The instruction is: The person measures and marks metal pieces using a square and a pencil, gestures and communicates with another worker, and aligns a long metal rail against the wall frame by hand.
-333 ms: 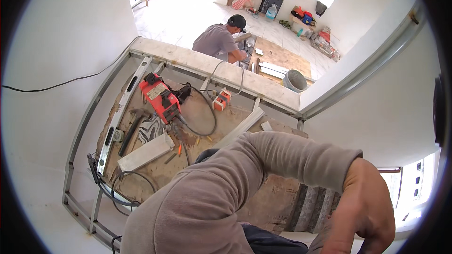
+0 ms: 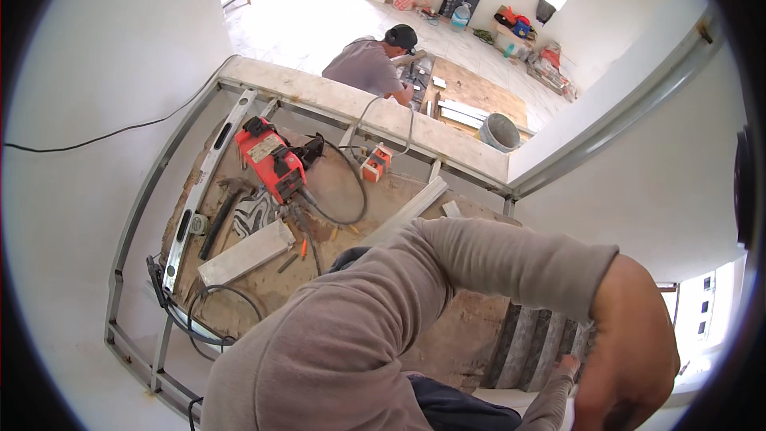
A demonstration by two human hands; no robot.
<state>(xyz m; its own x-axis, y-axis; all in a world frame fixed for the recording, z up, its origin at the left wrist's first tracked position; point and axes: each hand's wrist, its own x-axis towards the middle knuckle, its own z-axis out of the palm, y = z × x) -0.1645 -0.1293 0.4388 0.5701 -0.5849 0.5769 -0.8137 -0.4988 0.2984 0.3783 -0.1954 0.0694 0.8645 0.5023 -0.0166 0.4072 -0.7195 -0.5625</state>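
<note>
My left arm, in a taupe sleeve, crosses the view with its elbow bent. At the lower right, my left hand [image 2: 632,343] hangs with its fingers curled downward. They look closed, but they are partly blurred and run towards the lower edge, so I cannot make out what they hold. Behind it a small part of my right hand [image 2: 568,364] shows past its sleeve; its fingers are mostly hidden. Both hands are nearest to the grey ribbed pieces [image 2: 527,349], which look like steps, beside the brown board.
On the dusty board [image 2: 463,327] lie a red welding machine [image 2: 270,158], spirit level [image 2: 209,183], hammer [image 2: 219,223], pale rectangular tube [image 2: 247,254], tape measure [image 2: 199,224] and orange-white box [image 2: 376,163]. A metal frame [image 2: 117,279] surrounds it. Cables loop across. Beyond the ledge [image 2: 319,108], another person [image 2: 371,64] crouches.
My left hand has shifted slightly right and up, uncovering part of my right hand. The person beyond the ledge leans slightly lower.
</note>
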